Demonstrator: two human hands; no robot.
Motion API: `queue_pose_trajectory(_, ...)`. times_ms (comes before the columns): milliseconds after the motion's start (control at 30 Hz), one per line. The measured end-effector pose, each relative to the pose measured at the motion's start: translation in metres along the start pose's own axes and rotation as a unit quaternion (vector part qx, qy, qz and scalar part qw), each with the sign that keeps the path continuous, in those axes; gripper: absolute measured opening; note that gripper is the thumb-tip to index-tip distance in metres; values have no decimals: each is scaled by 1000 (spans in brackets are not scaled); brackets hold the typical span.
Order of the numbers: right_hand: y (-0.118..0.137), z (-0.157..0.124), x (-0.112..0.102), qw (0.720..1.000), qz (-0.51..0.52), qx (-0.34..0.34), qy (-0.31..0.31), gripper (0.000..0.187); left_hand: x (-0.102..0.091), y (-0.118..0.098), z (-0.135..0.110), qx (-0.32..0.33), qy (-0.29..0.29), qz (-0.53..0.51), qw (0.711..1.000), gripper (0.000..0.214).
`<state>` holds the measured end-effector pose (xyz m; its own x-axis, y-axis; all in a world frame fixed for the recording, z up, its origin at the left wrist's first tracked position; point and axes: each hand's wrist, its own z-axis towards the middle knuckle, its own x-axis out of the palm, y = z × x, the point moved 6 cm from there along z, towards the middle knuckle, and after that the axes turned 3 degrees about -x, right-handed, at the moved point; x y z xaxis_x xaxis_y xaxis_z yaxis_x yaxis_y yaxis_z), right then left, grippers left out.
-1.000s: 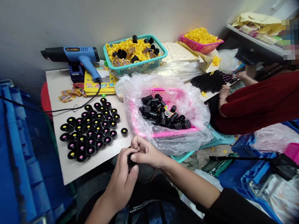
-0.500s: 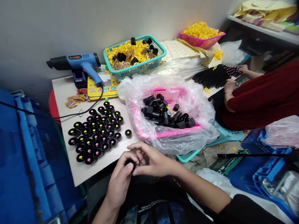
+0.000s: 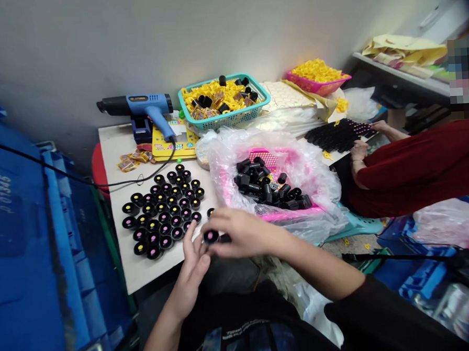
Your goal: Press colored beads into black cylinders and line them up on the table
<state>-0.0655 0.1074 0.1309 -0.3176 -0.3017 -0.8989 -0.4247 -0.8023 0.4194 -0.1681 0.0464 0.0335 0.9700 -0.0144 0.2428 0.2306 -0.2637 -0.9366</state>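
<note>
My right hand (image 3: 243, 231) grips a small black cylinder cup (image 3: 211, 236) with a pink dot in its open end, held above the table's front edge. A dark piece beside it, under the fingers, is partly hidden. Just to the left, my left hand (image 3: 189, 275) has its fingers stretched out and apart, close to the cup; any touch is hard to tell. Rows of similar black cups (image 3: 164, 217) with pink or yellow dots stand on the white table (image 3: 133, 275). One more cup (image 3: 210, 212) is partly covered by my right hand.
A pink basket (image 3: 291, 214) lined with clear plastic holds loose black cylinders. Behind are a teal basket (image 3: 231, 115) of yellow parts, a blue heat gun (image 3: 156, 114) with its cord, and a pink basket (image 3: 320, 87). At right, a co-worker's hands (image 3: 359, 150) touch black pieces.
The cup has passed from my left hand to my right, its pink dot now facing up. My left fingers have opened. The view has shifted slightly, moving the table rightward in the picture.
</note>
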Motion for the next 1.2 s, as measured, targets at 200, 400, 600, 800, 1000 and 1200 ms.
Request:
queue_pose_trajectory(200,-65,52,-7,961,-234,125,86,22,-11,-1,4,28,31,204,978,35)
queue_pose_trajectory(400,-89,81,44,948,-255,67,178,19,16,19,19,71,91,349,930,28)
queue_pose_trajectory(600,-88,56,-10,976,-186,100,49,30,37,36,57,65,85,393,913,34)
queue_pose_trajectory(800,-187,-52,-93,914,-79,392,-71,28,32,40,74,20,55,401,914,39)
queue_pose_trajectory(1000,-269,-108,-69,862,1,506,-42,17,25,52,71,62,-2,341,938,38)
queue_pose_trajectory(1200,-275,-117,-76,858,86,497,-99,32,27,15,36,180,-115,244,946,25)
